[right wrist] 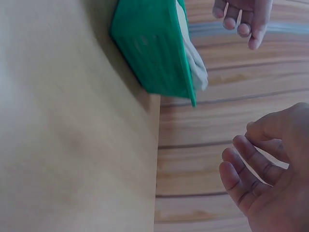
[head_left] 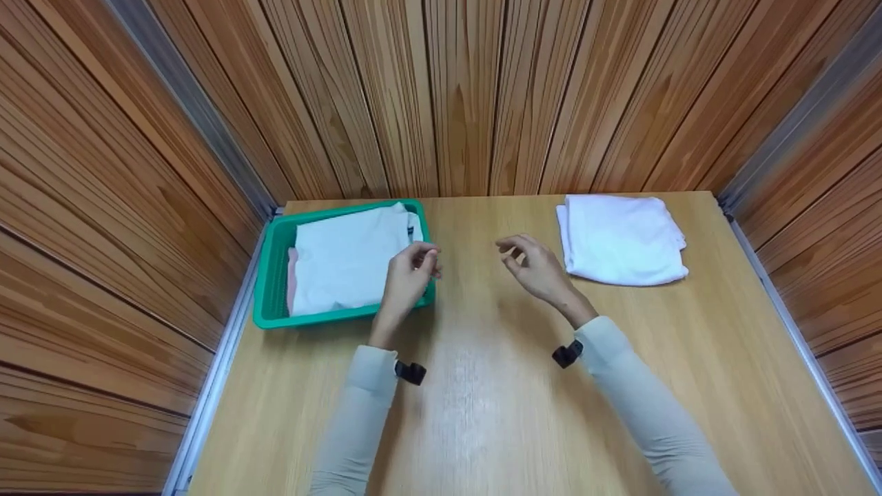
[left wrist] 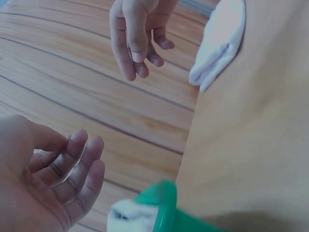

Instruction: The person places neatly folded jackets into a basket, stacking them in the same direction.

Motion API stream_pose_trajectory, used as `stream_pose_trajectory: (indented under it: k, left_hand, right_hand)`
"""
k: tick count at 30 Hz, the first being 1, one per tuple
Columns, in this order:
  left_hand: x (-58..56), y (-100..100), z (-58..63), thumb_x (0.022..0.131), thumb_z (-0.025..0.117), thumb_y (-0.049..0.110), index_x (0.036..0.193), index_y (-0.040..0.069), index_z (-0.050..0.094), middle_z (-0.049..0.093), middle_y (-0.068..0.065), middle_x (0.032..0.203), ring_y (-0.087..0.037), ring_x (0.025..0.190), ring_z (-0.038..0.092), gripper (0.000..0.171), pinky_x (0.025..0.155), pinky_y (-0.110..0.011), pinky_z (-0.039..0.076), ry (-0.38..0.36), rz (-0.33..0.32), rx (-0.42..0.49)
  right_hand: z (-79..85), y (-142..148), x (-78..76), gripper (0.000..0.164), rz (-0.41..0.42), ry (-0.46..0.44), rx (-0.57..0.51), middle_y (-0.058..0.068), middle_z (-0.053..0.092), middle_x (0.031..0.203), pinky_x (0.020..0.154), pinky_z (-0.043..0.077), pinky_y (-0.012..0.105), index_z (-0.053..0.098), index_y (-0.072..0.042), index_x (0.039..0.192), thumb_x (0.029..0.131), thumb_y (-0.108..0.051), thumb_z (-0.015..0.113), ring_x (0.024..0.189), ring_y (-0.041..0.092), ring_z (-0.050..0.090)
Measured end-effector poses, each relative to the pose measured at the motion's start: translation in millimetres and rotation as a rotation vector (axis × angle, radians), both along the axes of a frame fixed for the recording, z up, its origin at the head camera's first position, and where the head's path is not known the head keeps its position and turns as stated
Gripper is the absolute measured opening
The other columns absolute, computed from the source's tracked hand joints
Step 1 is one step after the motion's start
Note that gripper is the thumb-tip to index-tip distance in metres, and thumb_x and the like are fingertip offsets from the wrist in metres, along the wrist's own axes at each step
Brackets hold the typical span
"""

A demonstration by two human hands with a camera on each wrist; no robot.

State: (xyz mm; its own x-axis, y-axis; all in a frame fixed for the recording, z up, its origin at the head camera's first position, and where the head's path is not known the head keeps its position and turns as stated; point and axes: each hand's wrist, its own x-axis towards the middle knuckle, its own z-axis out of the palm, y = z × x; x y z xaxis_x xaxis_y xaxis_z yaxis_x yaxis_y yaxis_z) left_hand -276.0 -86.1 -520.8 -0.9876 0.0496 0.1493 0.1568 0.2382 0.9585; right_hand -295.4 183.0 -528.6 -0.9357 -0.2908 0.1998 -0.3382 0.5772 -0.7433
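Observation:
In the head view my left hand [head_left: 409, 274] hovers by the right side of a green basket [head_left: 344, 313], its fingers loosely curled around nothing. Inside the basket lies a folded white cloth [head_left: 351, 258], with a strip of pink cloth [head_left: 291, 279] showing at its left edge. My right hand [head_left: 539, 270] is in the air over the middle of the table, fingers relaxed and holding nothing. Just right of it a folded pale lilac-white cloth [head_left: 623, 240] lies on the table. Both wrist views show bare palms, with a gap between thumb and fingers of the right hand [right wrist: 270, 169].
The wooden table [head_left: 475, 413] is bounded by wood-plank walls [head_left: 462, 96] at the back and both sides. Metal rails [head_left: 213, 399] run along the table's left and right edges. A small black camera [head_left: 411, 373] sits on the left wrist, another black camera [head_left: 568, 354] on the right.

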Motion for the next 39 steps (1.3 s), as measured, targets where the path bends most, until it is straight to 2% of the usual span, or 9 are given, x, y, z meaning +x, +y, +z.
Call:
stream_pose_trajectory:
  k: [3,6,11,16,24,30,36,39]
  left_hand:
    - [-0.3,12.7,-0.4,0.111,0.058,0.015,0.117,0.002,0.072,0.072,-0.015,0.092,-0.021,0.079,0.074,0.02,0.072,-0.03,0.062,-0.012,-0.035,0.006]
    - [-3.1,25.8,-2.1,0.112,0.056,0.015,0.122,-0.001,0.071,0.073,-0.015,0.095,-0.02,0.081,0.074,0.024,0.072,-0.026,0.06,-0.039,-0.067,0.023]
    - [-10.8,46.4,-3.3,0.113,0.054,0.017,0.126,0.001,0.069,0.073,-0.01,0.099,-0.018,0.086,0.074,0.026,0.078,-0.03,0.062,-0.122,-0.095,0.041]
    - [-18.6,66.5,-4.5,0.113,0.053,0.015,0.125,0.001,0.07,0.073,-0.01,0.1,-0.017,0.085,0.074,0.025,0.085,-0.04,0.064,-0.151,-0.123,0.057]
    - [-31.2,91.2,-5.8,0.111,0.053,0.008,0.12,-0.003,0.07,0.072,-0.013,0.097,-0.024,0.086,0.074,0.023,0.078,-0.037,0.061,-0.146,-0.162,0.105]
    - [-42.7,105.2,-4.6,0.11,0.053,0.009,0.121,0.0,0.071,0.074,-0.012,0.097,-0.025,0.09,0.077,0.023,0.075,-0.031,0.06,-0.165,-0.168,0.07]
    - [-48.2,115.0,-4.7,0.112,0.052,0.013,0.127,0.001,0.069,0.073,-0.01,0.105,-0.025,0.099,0.076,0.025,0.089,-0.04,0.062,-0.225,-0.187,0.023]
    - [-49.1,119.6,-5.6,0.113,0.051,0.015,0.131,0.001,0.067,0.073,-0.01,0.109,-0.024,0.103,0.076,0.028,0.092,-0.04,0.061,-0.245,-0.208,-0.002]
  right_hand:
    - [1.9,14.7,-1.2,0.03,-0.026,-0.01,-0.007,0.015,0.07,0.127,0.093,0.056,0.044,0.067,-0.002,0.136,0.107,-0.01,0.062,0.115,0.03,0.066]
    - [3.5,29.2,-2.3,0.03,-0.052,-0.014,-0.018,0.017,0.07,0.127,0.093,0.055,0.045,0.068,-0.002,0.135,0.107,-0.009,0.062,0.114,0.031,0.066]
    - [4.8,51.2,-4.3,0.029,-0.108,0.001,-0.02,0.018,0.07,0.125,0.089,0.052,0.034,0.069,-0.002,0.133,0.106,-0.007,0.062,0.112,0.03,0.066]
    - [3.8,74.9,-6.0,0.029,-0.173,-0.007,-0.016,0.019,0.069,0.126,0.084,0.047,0.019,0.069,-0.001,0.134,0.106,-0.005,0.061,0.112,0.03,0.064]
    - [-2.0,112.1,-11.5,0.03,-0.263,-0.008,-0.003,0.024,0.068,0.129,0.086,0.044,0.017,0.067,0.004,0.134,0.105,-0.001,0.059,0.114,0.037,0.064]
    - [-7.3,138.4,-15.1,0.032,-0.329,-0.055,-0.013,0.026,0.065,0.136,0.089,0.043,0.021,0.066,0.004,0.136,0.107,-0.005,0.058,0.119,0.039,0.062]
    - [-13.1,162.4,-16.9,0.035,-0.376,-0.119,-0.017,0.028,0.061,0.14,0.082,0.041,0.011,0.062,0.005,0.14,0.109,-0.01,0.055,0.123,0.04,0.06]
    - [-16.1,174.0,-17.8,0.037,-0.404,-0.148,-0.014,0.029,0.06,0.141,0.08,0.04,0.009,0.061,0.006,0.141,0.109,-0.01,0.055,0.125,0.042,0.059]
